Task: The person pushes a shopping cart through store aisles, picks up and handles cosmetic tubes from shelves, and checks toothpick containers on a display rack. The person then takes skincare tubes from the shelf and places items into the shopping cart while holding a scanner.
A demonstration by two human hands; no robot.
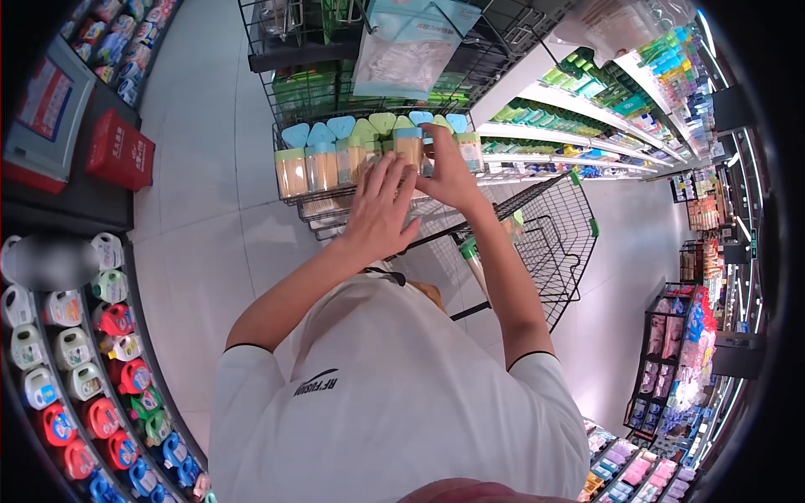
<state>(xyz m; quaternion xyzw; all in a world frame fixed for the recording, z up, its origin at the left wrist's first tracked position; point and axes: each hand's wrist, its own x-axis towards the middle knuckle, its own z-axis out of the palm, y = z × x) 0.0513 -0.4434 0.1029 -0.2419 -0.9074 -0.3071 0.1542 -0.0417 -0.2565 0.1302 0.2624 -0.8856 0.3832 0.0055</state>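
Note:
Clear tubs with blue and green lids stand in rows in a wire rack basket; the tan sticks inside look like toothpicks. One blue-lidded toothpick tub stands out at the front of the row. My right hand grips this tub from the right, fingertips by its lid and thumb low at its side. My left hand is open, its fingers stretched out against the tub's lower front and the tubs beside it. A green-lidded tub stands at the row's left end.
A clear pouch of white picks hangs above the tubs. Close on my right is a black wire shopping cart with green corners. Detergent bottles fill shelves at left, below a red box. Stocked shelves line the right.

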